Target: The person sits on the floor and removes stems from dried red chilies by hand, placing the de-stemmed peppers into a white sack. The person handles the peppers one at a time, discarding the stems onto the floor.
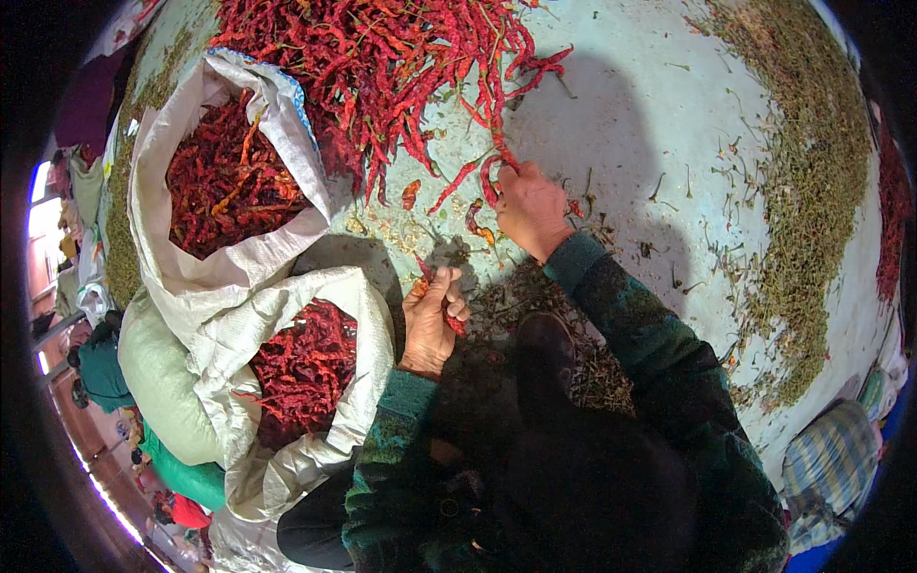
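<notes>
My left hand (pixel 431 315) is closed around a dried red chilli (pixel 455 325), whose ends stick out on both sides of the fingers. Farther forward, my right hand (pixel 530 204) grips a long red chilli (pixel 498 129) that reaches up towards the heap of red chillies (pixel 372 64). A curled chilli also shows beside the right fingertips; whether they hold it is hard to tell. Left of my left hand stands a white woven sack (pixel 372 308) with red chillies (pixel 308 365) inside. Behind it, a second white woven sack (pixel 154 236) holds darker dried chillies (pixel 229 186).
A long pile of greenish-brown stems (pixel 809 179) runs along the right side. Loose stems and pale seeds lie scattered on the light ground sheet (pixel 609 129). More stems lie around my dark shoe (pixel 546 351). Other people (pixel 104 369) are at the far left.
</notes>
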A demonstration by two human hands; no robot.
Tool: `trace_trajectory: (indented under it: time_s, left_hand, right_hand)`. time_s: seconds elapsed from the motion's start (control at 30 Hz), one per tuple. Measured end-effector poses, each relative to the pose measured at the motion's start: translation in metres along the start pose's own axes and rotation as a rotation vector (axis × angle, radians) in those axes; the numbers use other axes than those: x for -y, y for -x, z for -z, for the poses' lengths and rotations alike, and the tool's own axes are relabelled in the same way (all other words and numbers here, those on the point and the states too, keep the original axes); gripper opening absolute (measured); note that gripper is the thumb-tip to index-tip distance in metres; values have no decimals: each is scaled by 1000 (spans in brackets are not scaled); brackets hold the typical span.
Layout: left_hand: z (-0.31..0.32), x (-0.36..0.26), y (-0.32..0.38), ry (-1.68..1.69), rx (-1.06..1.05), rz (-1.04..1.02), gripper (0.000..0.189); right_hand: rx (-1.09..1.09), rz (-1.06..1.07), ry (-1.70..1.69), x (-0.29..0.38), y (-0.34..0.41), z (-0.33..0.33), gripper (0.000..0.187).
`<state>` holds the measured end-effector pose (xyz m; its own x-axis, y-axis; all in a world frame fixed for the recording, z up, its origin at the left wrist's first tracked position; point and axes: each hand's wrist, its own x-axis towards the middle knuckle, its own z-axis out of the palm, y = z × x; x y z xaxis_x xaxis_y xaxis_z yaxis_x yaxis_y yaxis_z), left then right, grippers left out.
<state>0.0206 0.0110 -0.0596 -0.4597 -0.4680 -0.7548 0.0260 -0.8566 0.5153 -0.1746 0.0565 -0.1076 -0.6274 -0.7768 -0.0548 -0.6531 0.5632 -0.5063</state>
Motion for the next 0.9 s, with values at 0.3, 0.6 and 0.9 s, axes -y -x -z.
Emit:
trace_trajectory:
  time_s: [0.3,0.6,0.9]
  left_hand:
    - [-17,4,-12,-36,-46,-49,22]
    - [-26,16,-13,-77,32,88,11]
    - [-16,27,-9,-393,33,-28,9]
  right_hand:
    - [192,-228,-1127,-21,30,-11,16]
    - [413,-171,-1219,2,65,4,16]
    - [475,-237,-1191,4,72,11,13]
